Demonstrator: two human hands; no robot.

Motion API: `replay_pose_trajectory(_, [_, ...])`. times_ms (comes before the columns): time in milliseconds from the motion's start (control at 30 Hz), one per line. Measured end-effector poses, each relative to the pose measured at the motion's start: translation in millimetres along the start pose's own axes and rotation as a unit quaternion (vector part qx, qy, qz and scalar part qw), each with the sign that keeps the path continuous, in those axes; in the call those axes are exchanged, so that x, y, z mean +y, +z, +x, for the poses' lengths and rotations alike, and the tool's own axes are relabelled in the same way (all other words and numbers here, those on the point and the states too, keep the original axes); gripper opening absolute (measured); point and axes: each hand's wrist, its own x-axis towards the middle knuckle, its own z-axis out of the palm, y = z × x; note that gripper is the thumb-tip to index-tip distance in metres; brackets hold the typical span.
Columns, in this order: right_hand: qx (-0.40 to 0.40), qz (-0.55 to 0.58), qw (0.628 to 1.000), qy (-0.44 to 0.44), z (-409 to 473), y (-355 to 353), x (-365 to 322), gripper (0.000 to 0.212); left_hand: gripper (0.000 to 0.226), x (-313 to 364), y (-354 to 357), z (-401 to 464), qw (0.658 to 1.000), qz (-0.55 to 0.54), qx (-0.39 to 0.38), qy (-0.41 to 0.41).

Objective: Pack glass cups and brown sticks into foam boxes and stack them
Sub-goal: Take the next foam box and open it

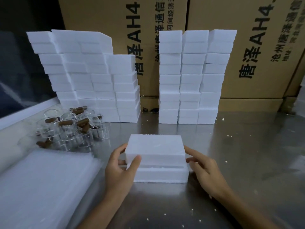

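White foam made up the box point(156, 160) in front of me, its lid point(155, 148) sitting slightly raised and a little askew on the bottom half point(162, 176), with a thin gap showing along the near edge. It stood on the steel table point(239, 154), near the middle and close to me. My left hand point(121, 166) gripped the lid's left end, thumb curled onto the front face and fingers wrapped round the side. My right hand point(203, 167) was half open, its fingers lightly bent and the tips touching the lid's right end.

To the left, farther back, lay a heap of glass cups point(72, 131) with brown sticks point(66, 122) scattered among them. Beside my left arm rested a pile of clear plastic bags point(44, 184). At the back of the table rose two groups of stacked foam boxes, a tall stepped one on the left point(92, 80) and three neat columns on the right point(191, 76). Behind them stood big cardboard cartons point(247, 38) with black print. Small foam crumbs point(226, 161) dotted the tabletop.
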Motion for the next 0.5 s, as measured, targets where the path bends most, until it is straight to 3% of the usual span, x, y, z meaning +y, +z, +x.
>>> replay_pose_trajectory(100, [-0.007, 0.059, 0.998, 0.017, -3, 2, -9, 0.039, 0.043, -3, -1, 1, 1.0, 0.003, -0.009, 0.003])
replay_pose_trajectory(200, [0.002, 0.029, 0.997, 0.077, 0, 5, -11, 0.041, 0.046, -8, -3, 7, 0.999, 0.004, -0.04, -0.009])
replay_pose_trajectory(300, [-0.03, 0.062, 0.991, 0.115, 3, 8, -15, 0.047, 0.054, -7, -5, 10, 0.992, -0.04, -0.099, -0.063])
replay_pose_trajectory(400, [-0.066, 0.055, 0.987, 0.135, 8, 8, -18, 0.052, 0.058, -6, -7, 12, 0.986, -0.013, -0.148, -0.081])
replay_pose_trajectory(500, [-0.092, 0.033, 0.981, 0.166, 13, 5, -19, 0.043, 0.033, -4, -7, 12, 0.98, 0.059, -0.179, -0.07])
